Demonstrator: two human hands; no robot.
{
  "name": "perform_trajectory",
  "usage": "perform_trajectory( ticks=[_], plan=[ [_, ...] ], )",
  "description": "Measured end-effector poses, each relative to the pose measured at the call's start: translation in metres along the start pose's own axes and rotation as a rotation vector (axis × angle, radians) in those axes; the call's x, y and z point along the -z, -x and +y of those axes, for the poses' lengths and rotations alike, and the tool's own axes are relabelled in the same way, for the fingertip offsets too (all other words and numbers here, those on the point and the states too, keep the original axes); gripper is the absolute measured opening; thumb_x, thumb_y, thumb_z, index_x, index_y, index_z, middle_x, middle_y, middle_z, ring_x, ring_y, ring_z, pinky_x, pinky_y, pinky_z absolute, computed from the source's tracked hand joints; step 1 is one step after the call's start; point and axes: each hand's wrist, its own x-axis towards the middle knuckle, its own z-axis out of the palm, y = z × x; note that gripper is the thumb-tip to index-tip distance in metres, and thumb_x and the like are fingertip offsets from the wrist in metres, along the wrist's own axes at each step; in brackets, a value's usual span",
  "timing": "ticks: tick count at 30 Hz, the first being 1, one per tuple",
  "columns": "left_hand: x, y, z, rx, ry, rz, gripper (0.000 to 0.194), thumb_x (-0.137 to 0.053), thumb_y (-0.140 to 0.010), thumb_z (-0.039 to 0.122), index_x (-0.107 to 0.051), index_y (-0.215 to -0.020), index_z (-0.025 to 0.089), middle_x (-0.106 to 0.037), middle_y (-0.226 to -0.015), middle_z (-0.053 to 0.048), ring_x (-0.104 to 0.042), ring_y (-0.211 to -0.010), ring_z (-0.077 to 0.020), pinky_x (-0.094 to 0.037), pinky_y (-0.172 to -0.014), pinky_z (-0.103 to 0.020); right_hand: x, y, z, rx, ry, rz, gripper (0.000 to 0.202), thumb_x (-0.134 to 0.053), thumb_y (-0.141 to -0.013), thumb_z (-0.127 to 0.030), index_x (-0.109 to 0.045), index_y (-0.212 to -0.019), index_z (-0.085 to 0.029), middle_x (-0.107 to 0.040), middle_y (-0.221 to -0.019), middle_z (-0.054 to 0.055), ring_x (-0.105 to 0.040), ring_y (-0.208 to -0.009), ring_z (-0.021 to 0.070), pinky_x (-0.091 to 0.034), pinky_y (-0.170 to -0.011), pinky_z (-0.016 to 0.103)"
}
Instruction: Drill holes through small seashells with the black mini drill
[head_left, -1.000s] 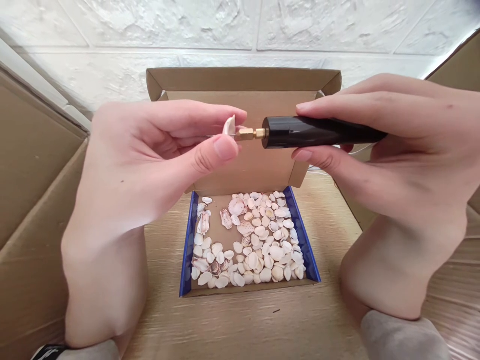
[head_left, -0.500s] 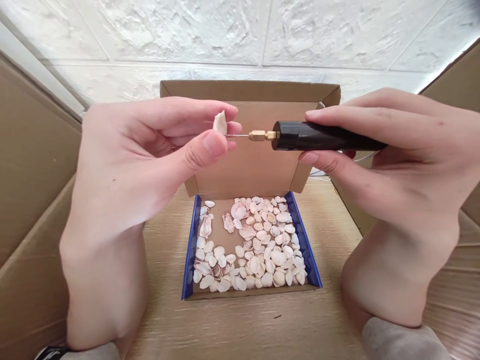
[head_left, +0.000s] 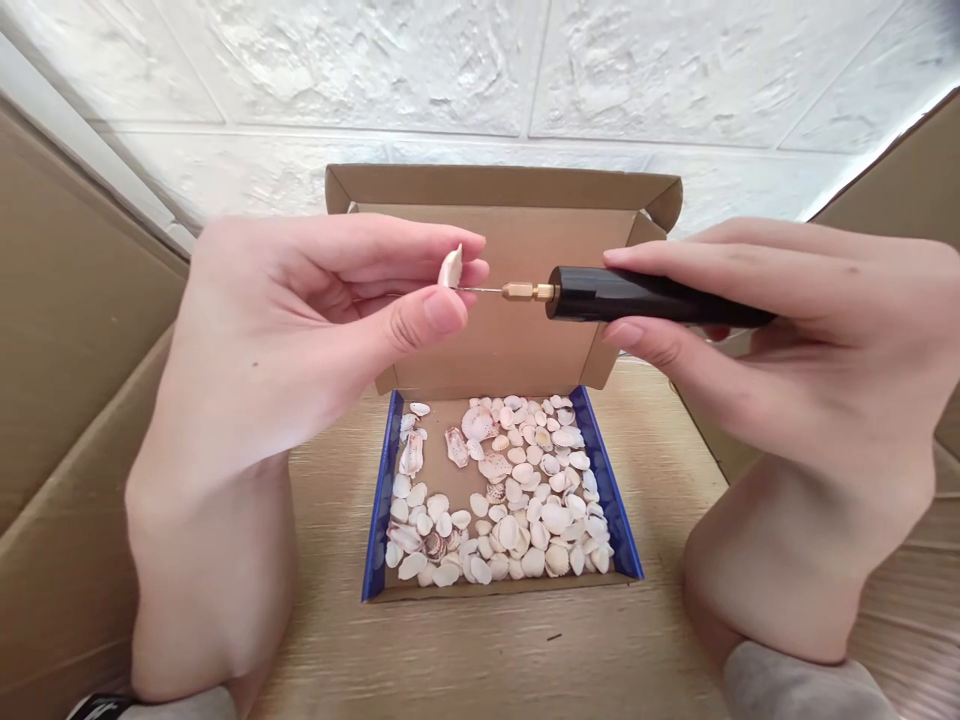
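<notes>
Between thumb and fingers, my left hand (head_left: 330,310) pinches a small pale seashell (head_left: 450,269), tilted on edge. My right hand (head_left: 780,320) grips a black mini drill (head_left: 652,295) lengthwise, pointing left. From its brass chuck (head_left: 529,291) a thin drill bit (head_left: 484,290) reaches the shell, and a thin line also shows on the shell's far side. Where exactly the bit meets the shell is partly hidden by my left thumb. Both hands are held in the air above a box of shells.
Below, an open cardboard box with blue side walls (head_left: 609,490) holds many loose seashells (head_left: 525,500); its lid (head_left: 517,350) stands raised behind. It rests on a wooden table (head_left: 480,655). Cardboard panels (head_left: 67,300) flank both sides, and a white brick-patterned wall (head_left: 375,70) is at the back.
Both hands have come down slightly, with the shell and drill together. The shell has turned a little and shows narrower, and the bit shows beyond it on the left.
</notes>
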Motion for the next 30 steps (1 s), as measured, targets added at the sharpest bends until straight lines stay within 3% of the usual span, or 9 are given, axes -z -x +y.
perform_trajectory(
  ticks=[2,4,8,13,20,23,26,30],
  plan=[
    [-0.0002,0.0003,-0.0003,-0.011,-0.001,-0.006,0.028,-0.08,-0.076,0.017,-0.078,-0.104,0.02,-0.079,-0.098,0.0,-0.077,-0.089,-0.0209,-0.069,-0.079,-0.029,0.0008,0.0003,-0.0006,-0.034,0.018,-0.007,0.034,-0.069,-0.084,-0.027,-0.07,-0.114,-0.043,-0.075,-0.099,-0.006,-0.07,-0.077,0.0186,-0.056,-0.061,0.035],
    [-0.0006,0.0006,-0.001,-0.012,0.005,-0.008,0.027,-0.08,-0.077,0.017,-0.078,-0.104,0.02,-0.079,-0.099,-0.001,-0.077,-0.088,-0.0214,-0.069,-0.079,-0.03,0.001,0.0006,-0.0016,-0.064,0.062,-0.02,0.036,-0.07,-0.082,-0.028,-0.068,-0.111,-0.048,-0.075,-0.096,-0.009,-0.07,-0.073,0.0189,-0.055,-0.057,0.036],
    [-0.0007,0.0002,-0.0016,-0.006,-0.005,0.004,0.027,-0.079,-0.077,0.016,-0.078,-0.104,0.022,-0.079,-0.099,-0.001,-0.077,-0.089,-0.0226,-0.069,-0.079,-0.034,0.0006,0.0012,-0.0019,-0.035,0.096,-0.068,0.022,-0.071,-0.083,-0.033,-0.071,-0.105,-0.04,-0.072,-0.076,-0.01,-0.066,-0.06,0.0146,-0.048,-0.049,0.031],
    [-0.0007,-0.0002,-0.0006,-0.008,-0.001,-0.001,0.027,-0.08,-0.076,0.016,-0.079,-0.102,0.02,-0.079,-0.098,-0.002,-0.077,-0.088,-0.0217,-0.069,-0.08,-0.032,0.0026,0.0001,-0.0033,-0.054,0.107,-0.034,0.029,-0.067,-0.086,-0.032,-0.067,-0.111,-0.048,-0.074,-0.097,-0.011,-0.071,-0.077,0.0178,-0.056,-0.063,0.034],
    [-0.0032,0.0016,0.0047,0.101,0.016,0.027,0.022,-0.08,-0.077,0.022,-0.079,-0.099,0.025,-0.079,-0.097,-0.001,-0.076,-0.091,-0.0251,-0.067,-0.084,-0.04,0.0038,0.001,-0.0077,-0.057,0.113,-0.109,0.012,-0.069,-0.087,-0.032,-0.073,-0.098,-0.028,-0.074,-0.077,-0.005,-0.065,-0.063,0.0128,-0.046,-0.051,0.029],
    [-0.0024,0.0011,0.0044,0.105,0.037,0.015,0.025,-0.081,-0.075,0.019,-0.079,-0.098,0.028,-0.078,-0.096,0.002,-0.076,-0.091,-0.0252,-0.067,-0.084,-0.041,0.0033,0.0005,-0.0058,-0.041,0.057,-0.062,0.023,-0.067,-0.088,-0.029,-0.071,-0.11,-0.03,-0.075,-0.094,-0.003,-0.069,-0.077,0.0158,-0.053,-0.063,0.031],
    [-0.0017,0.0001,0.0017,0.063,0.044,-0.019,0.024,-0.08,-0.077,0.024,-0.079,-0.101,0.025,-0.079,-0.098,-0.001,-0.076,-0.09,-0.025,-0.067,-0.083,-0.04,0.0043,-0.0004,-0.0065,-0.057,0.057,-0.039,0.027,-0.067,-0.087,-0.026,-0.07,-0.113,-0.034,-0.074,-0.106,-0.002,-0.071,-0.083,0.0189,-0.056,-0.067,0.035],
    [-0.0003,0.0001,-0.0006,0.046,0.058,-0.03,0.026,-0.08,-0.077,0.025,-0.079,-0.103,0.019,-0.079,-0.1,-0.006,-0.076,-0.09,-0.0252,-0.067,-0.081,-0.036,0.005,0.0001,-0.01,-0.102,0.128,-0.105,0.012,-0.068,-0.088,-0.032,-0.074,-0.097,-0.027,-0.074,-0.077,-0.003,-0.067,-0.064,0.016,-0.046,-0.05,0.032]
  ],
)
